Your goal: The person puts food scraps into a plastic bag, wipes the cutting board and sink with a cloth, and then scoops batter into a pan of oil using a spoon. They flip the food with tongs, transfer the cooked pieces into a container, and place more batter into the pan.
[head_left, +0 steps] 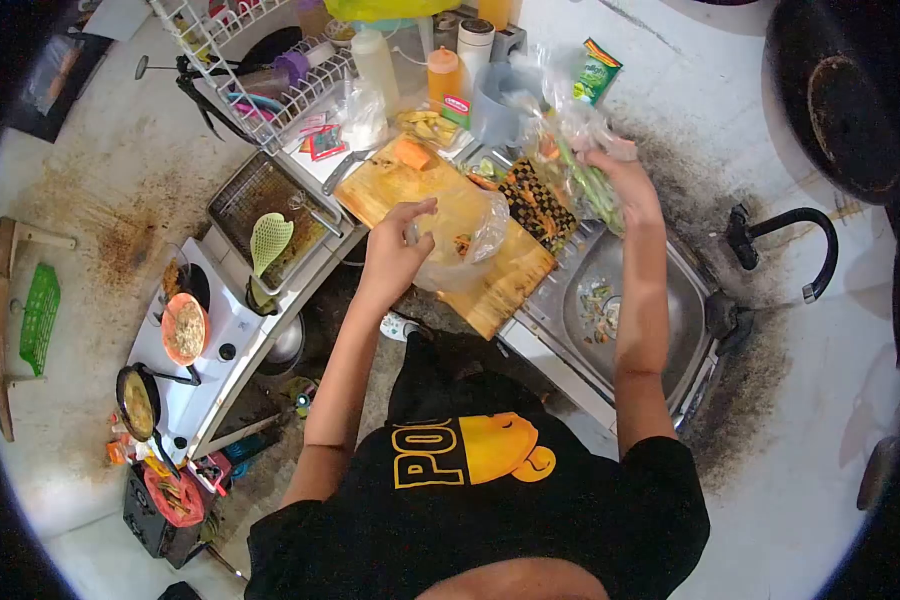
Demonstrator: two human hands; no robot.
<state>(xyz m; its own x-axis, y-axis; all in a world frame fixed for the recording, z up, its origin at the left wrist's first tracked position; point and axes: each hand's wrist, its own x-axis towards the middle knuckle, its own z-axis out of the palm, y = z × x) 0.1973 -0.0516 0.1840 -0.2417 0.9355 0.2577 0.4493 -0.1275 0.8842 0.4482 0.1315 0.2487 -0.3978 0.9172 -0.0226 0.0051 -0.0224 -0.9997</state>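
Observation:
My left hand (398, 250) is at the left side of a translucent bowl (445, 275), thumb and forefinger apart with a gap between them. A few orange bits lie inside the bowl, and thin clear plastic (489, 228) shows at its right side. The bowl rests on a wooden cutting board (515, 275). To the right, my right hand (625, 182) grips a clear plastic bag (590, 130) with long green vegetables (595, 185) in it, raised over the sink's back corner. An orange carrot piece (411, 153) sits at the board's far end, close to a knife (344, 172).
A sink (660, 360) with food scraps lies right, beside a black faucet (785, 225). A black-checkered mat or tray (538, 200) holds orange pieces. Bottles and a grey pitcher (500, 105) stand behind. A stove (225, 300) with a frying pan (138, 402) is left.

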